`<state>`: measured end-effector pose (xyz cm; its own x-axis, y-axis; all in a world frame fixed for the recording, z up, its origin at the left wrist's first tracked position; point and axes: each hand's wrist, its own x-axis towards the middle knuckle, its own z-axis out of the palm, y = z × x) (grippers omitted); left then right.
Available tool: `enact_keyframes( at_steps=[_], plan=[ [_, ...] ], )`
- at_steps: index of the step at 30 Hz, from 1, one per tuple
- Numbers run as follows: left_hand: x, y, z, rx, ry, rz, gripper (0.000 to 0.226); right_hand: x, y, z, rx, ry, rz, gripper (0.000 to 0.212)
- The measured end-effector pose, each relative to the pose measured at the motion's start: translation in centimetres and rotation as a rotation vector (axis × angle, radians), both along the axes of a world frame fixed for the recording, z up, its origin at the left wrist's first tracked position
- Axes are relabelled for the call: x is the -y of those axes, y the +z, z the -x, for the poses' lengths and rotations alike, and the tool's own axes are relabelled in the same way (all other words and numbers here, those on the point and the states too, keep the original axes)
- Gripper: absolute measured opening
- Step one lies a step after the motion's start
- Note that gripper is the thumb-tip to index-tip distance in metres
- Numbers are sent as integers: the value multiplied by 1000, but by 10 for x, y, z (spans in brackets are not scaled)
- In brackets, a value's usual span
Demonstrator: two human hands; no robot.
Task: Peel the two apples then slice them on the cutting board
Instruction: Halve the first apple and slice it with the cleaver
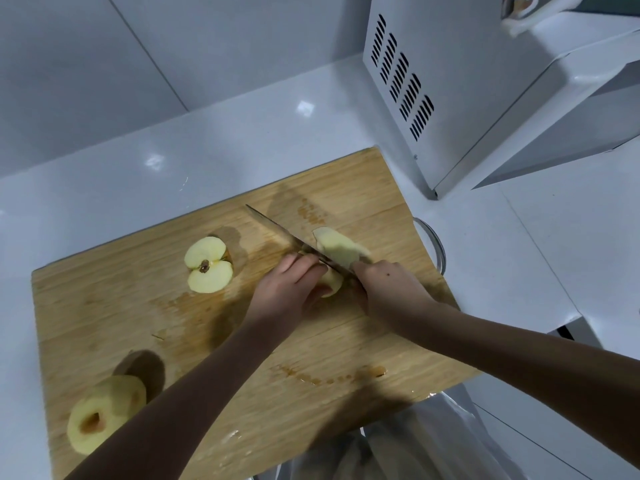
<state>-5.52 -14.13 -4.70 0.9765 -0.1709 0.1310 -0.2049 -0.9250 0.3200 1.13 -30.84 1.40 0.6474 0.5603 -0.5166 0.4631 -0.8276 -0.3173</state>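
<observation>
Now, right of centre on the cutting board (329, 341), the left hand (294, 289) curled its fingers over the apple half (337, 249), pinning it, while the right hand (388, 285) gripped the knife (277, 227) biting through it. Peeled flesh looked firm but slippery: hold flat-side down, fingertips tucked.

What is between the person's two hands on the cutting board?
In the head view, a peeled apple piece sits between the left hand and the right hand, with the knife cutting through it.

White microwave (485, 81) on glossy white counter (173, 161), grey tiled wall (86, 64).
</observation>
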Motion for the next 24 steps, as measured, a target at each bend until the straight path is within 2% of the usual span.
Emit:
enact_keyframes(
  at_steps=[3,7,14,24],
  plan=[
    [0,-1,2,0,5,20,37,4,0,-7,-47,-69,-44,19],
    [0,-2,5,28,-16,44,34,10,4,-15,-106,-137,-120,22],
    [-2,-1,4,53,-33,63,33,20,29,8,50,-32,-79,24],
    [-3,-5,3,49,-36,58,33,19,38,1,45,34,-33,21]
  ],
)
